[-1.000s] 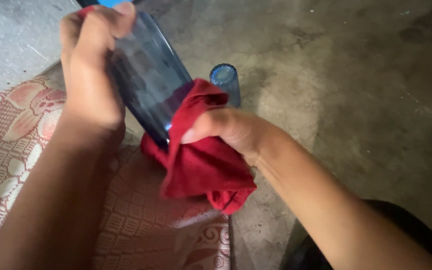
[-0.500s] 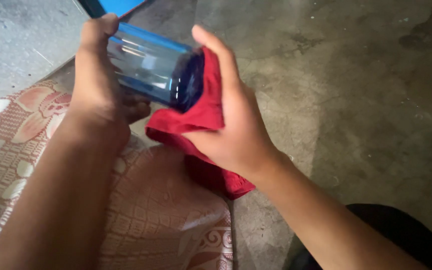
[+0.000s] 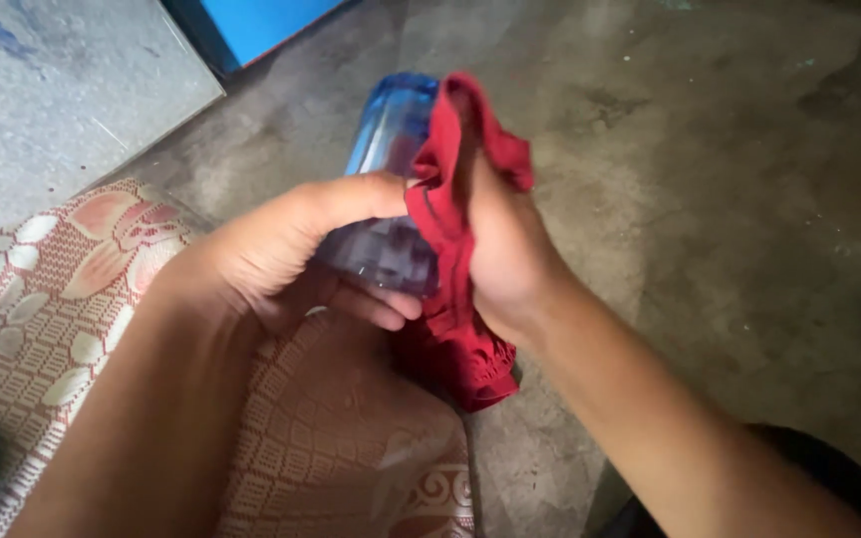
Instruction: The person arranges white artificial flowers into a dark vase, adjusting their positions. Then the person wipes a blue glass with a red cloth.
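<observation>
no packages, labels, signs or screens can be seen here.

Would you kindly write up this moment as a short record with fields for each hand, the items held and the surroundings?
left hand: left hand grips the blue glass around its body, thumb on top
right hand: right hand presses the red cloth against the glass
glass: tilted, lying nearly sideways in the air
cloth: bunched, loose end hanging down
below: patterned mat on the concrete floor

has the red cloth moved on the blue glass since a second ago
Yes. The red cloth has gone from the end nearest the patterned mat up along the side of the blue glass, pressed by the right hand.
</observation>
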